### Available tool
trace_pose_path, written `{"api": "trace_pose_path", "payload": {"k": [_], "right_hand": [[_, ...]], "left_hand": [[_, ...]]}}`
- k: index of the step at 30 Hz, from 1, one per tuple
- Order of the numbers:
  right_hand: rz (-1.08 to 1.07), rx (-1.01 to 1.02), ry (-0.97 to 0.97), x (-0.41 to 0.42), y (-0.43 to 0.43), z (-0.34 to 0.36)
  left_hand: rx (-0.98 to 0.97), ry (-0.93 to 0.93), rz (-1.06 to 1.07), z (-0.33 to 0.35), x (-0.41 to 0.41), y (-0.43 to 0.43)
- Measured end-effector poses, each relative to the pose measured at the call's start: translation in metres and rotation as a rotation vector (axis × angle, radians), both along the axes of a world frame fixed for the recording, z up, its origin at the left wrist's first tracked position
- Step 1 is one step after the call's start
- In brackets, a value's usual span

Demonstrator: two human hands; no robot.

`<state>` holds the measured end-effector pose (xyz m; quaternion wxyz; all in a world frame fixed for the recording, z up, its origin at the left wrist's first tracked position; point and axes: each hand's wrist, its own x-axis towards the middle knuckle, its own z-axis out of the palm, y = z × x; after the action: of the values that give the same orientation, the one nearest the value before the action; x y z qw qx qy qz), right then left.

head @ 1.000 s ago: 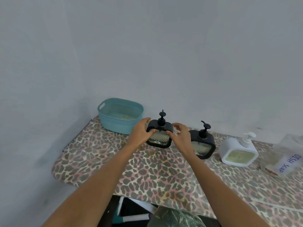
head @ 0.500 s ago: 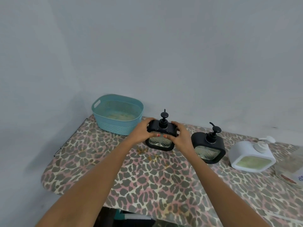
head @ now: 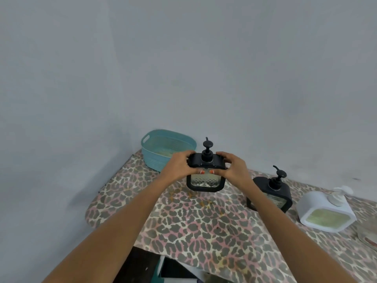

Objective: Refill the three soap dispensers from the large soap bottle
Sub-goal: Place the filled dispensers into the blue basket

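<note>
A black soap dispenser [head: 206, 181] with a clear patterned window and a black pump stands on the leopard-print table [head: 204, 225]. My left hand [head: 179, 166] grips its upper left side, and my right hand [head: 232, 168] grips its upper right side, thumbs on the front. A second black dispenser [head: 273, 193] stands to the right, partly behind my right forearm. Further right stands a white dispenser [head: 326, 213] with greenish soap showing. A sliver of the large clear soap bottle [head: 367, 237] shows at the right edge.
A teal plastic basket [head: 163, 150] sits at the table's far left corner against the grey wall. The table's near edge runs diagonally below my arms, with dark objects under it.
Both hands closed onto the left black dispenser's top. The camera view shifted left and up, so the large bottle slid almost out of frame at the right.
</note>
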<state>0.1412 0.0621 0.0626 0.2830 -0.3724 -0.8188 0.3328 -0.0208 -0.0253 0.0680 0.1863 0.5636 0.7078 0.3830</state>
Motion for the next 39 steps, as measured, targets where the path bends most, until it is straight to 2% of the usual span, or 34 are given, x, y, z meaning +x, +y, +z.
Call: {"api": "trace_pose_path", "payload": {"k": [10,15,19,27,32,36,39], "right_hand": [[0.226,0.033,-0.063,-0.044,0.004,0.053],[0.305,0.040,-0.092,-0.074,0.022,0.068],[0.363,0.055,-0.125,-0.103,0.041,0.077],[0.424,0.229,-0.300,-0.172,0.078,0.065],[0.445,0.313,-0.385,-0.199,0.086,0.039],[0.368,0.496,-0.569,-0.211,0.087,0.016],[0.354,0.596,-0.597,-0.219,0.084,0.004]], "left_hand": [[0.022,0.021,0.074,0.051,-0.039,-0.032],[0.055,-0.056,0.136,0.059,-0.064,-0.026],[0.076,-0.024,0.177,0.064,-0.084,-0.013],[0.110,-0.004,0.328,0.044,-0.117,0.012],[0.061,-0.032,0.402,0.015,-0.128,0.020],[0.001,0.008,0.507,-0.012,-0.132,0.028],[-0.002,0.044,0.529,-0.027,-0.136,0.033]]}}
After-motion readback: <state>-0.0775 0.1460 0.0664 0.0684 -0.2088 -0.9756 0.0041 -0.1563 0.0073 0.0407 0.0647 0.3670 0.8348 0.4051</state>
